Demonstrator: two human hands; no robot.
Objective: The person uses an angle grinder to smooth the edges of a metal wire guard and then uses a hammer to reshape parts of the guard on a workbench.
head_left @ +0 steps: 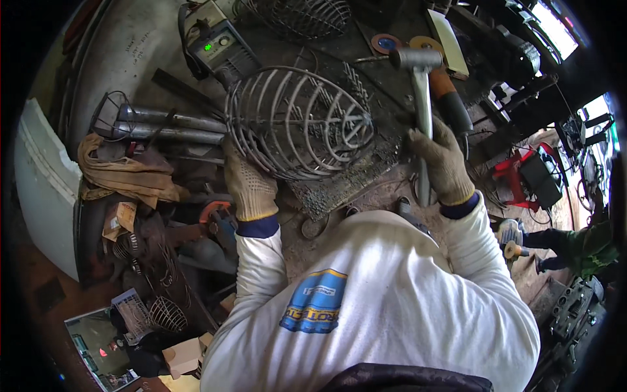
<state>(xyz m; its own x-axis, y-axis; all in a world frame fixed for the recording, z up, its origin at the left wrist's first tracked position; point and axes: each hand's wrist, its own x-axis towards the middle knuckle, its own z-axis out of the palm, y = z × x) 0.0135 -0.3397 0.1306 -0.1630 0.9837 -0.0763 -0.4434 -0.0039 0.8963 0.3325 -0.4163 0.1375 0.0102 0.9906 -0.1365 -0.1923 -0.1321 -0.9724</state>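
A bulging cage of bent metal rods (pixel 281 121) lies on its side on the dark workbench, its narrow end pointing right. My gloved left hand (pixel 248 179) grips the cage's near left rim, with the fingertips hidden behind the rods. In my gloved right hand (pixel 444 157) is a metal hammer (pixel 421 91), held upright by its handle with the head at the top. The hammer is to the right of the cage and apart from it. An angle grinder with an orange body (pixel 445 91) lies just beyond the hammer.
A welding machine (pixel 222 49) with a lit green display stands behind the cage. Metal pipes (pixel 170 124) and a brown cloth (pixel 124 170) lie to the left. Grinding discs (pixel 386 44) and another rod cage (pixel 307 16) are at the back. A person (pixel 581 251) is at the far right.
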